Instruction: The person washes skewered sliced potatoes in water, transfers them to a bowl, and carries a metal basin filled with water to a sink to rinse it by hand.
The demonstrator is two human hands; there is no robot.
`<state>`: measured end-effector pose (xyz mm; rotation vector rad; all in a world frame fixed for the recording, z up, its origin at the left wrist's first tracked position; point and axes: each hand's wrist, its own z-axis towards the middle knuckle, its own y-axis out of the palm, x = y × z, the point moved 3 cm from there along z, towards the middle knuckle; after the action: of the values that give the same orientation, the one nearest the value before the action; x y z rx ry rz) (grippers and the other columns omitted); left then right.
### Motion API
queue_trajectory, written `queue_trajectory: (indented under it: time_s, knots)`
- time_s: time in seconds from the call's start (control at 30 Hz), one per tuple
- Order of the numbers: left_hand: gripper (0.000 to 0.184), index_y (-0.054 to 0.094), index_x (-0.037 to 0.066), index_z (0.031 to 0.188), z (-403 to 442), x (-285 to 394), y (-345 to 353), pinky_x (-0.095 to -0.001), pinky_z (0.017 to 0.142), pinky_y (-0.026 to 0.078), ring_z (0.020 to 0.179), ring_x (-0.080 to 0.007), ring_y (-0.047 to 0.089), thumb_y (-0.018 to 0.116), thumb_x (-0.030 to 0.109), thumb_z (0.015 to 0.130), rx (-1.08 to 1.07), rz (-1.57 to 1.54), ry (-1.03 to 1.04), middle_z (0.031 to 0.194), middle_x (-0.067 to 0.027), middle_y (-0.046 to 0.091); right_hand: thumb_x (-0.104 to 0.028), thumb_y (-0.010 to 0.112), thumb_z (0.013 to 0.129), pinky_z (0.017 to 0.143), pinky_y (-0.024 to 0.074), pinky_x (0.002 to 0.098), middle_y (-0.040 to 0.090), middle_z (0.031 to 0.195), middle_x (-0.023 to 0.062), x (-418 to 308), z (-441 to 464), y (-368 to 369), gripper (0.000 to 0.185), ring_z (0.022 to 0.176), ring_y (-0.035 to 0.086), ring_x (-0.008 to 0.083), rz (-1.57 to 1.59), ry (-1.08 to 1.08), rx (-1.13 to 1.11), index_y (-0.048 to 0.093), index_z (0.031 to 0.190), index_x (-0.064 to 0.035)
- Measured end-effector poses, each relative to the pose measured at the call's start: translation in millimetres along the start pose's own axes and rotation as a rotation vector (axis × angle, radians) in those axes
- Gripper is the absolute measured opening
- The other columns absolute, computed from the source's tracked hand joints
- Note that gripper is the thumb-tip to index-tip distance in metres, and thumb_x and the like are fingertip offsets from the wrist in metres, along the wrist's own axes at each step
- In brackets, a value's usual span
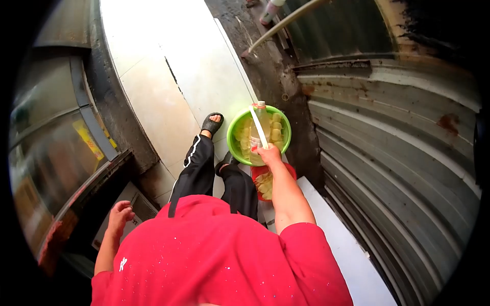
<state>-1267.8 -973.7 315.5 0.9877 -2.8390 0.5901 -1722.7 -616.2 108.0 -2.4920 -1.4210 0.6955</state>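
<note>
My right hand point(271, 155) is closed around the lower end of a long white strip point(259, 125), over the near rim of a green basin point(288, 127). The strip slants up across a clear plastic bottle point(262, 113) standing in the basin; whether it is fixed to the bottle I cannot tell. Pale yellow peeled pieces point(276, 133) lie around the bottle. Under my right forearm, a red container point(292, 171) holds flat yellowish pieces point(264, 184). Out to my left, my left hand point(121, 215) hangs with loosely bent fingers and nothing visible in it.
Corrugated metal sheeting point(393, 127) runs along the right. To the left is a glass-fronted cabinet point(51, 102). Light tiles point(153, 76) stretch ahead, and my sandalled foot point(212, 122) is beside the basin. A pale pipe point(286, 23) slants across the top.
</note>
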Motion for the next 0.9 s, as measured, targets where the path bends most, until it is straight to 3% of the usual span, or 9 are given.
queue_trajectory:
  time_s: [0.13,0.17,0.27,0.33,0.4,0.47,0.53,0.9]
  knots:
    - [0.030,0.055,0.006,0.111,9,86,22,-0.0271,0.066,0.048,0.075,-0.0157,0.061,0.060,0.012,0.082,-0.073,0.185,0.035,0.093,-0.0035,0.059,-0.024,0.066,0.068,0.076,0.0491,0.0350,0.067,0.090,0.0151,5,-2,4,0.038,0.083,0.064,0.0286,-0.112,-0.006,-0.048,0.063,0.102,-0.0069]
    - [0.030,0.055,0.006,0.111,12,104,30,-0.0271,0.066,0.048,0.075,-0.0157,0.061,0.060,0.012,0.082,-0.084,0.214,0.039,0.093,-0.0035,0.059,-0.022,0.064,0.069,0.081,0.0486,0.0359,0.066,0.098,0.0169,-2,-10,0,0.047,0.092,0.063,0.0314,-0.118,0.032,-0.058,0.059,0.113,-0.0093]
    - [0.030,0.055,0.006,0.113,22,147,54,-0.0275,0.067,0.049,0.077,-0.0155,0.062,0.060,0.013,0.084,-0.154,0.314,0.052,0.096,-0.0041,0.060,-0.020,0.065,0.066,0.079,0.0490,0.0345,0.065,0.098,0.0185,17,-21,14,0.056,0.091,0.063,0.0288,-0.071,-0.074,-0.038,0.053,0.118,-0.0026]
    - [0.030,0.055,0.007,0.114,31,168,66,-0.0281,0.067,0.049,0.078,-0.0153,0.062,0.061,0.014,0.085,-0.237,0.355,0.071,0.099,-0.0041,0.061,-0.020,0.064,0.067,0.081,0.0500,0.0336,0.066,0.101,0.0156,20,-49,29,0.056,0.092,0.064,0.0271,-0.175,-0.153,0.043,0.055,0.122,-0.0095]
    - [0.031,0.055,0.007,0.115,41,186,75,-0.0279,0.067,0.049,0.076,-0.0151,0.062,0.061,0.014,0.085,-0.288,0.429,0.080,0.096,-0.0032,0.062,-0.021,0.060,0.071,0.090,0.0461,0.0365,0.066,0.105,0.0138,27,-79,49,0.048,0.104,0.060,0.0290,0.009,0.037,-0.218,0.059,0.118,-0.0126]
    - [0.030,0.055,0.007,0.114,55,199,83,-0.0281,0.067,0.049,0.075,-0.0153,0.063,0.060,0.014,0.085,-0.332,0.445,0.089,0.094,-0.0027,0.062,-0.020,0.059,0.072,0.090,0.0468,0.0356,0.066,0.104,0.0135,39,-111,71,0.045,0.102,0.061,0.0280,0.035,0.064,-0.281,0.062,0.116,-0.0125]
    - [0.030,0.055,0.008,0.114,56,214,96,-0.0285,0.066,0.049,0.074,-0.0157,0.063,0.060,0.014,0.085,-0.335,0.521,0.101,0.092,-0.0028,0.062,-0.019,0.057,0.073,0.077,0.0509,0.0334,0.069,0.089,0.0082,50,-145,83,0.041,0.082,0.065,0.0233,0.044,-0.003,-0.182,0.062,0.113,-0.0101]
    - [0.033,0.056,0.009,0.115,34,225,136,-0.0299,0.064,0.049,0.073,-0.0168,0.063,0.060,0.016,0.083,-0.379,0.868,0.313,0.093,-0.0039,0.063,-0.019,0.059,0.077,0.076,0.0507,0.0329,0.068,0.089,0.0097,181,-280,159,0.036,0.081,0.065,0.0211,0.505,0.126,0.246,0.062,0.110,-0.0063]
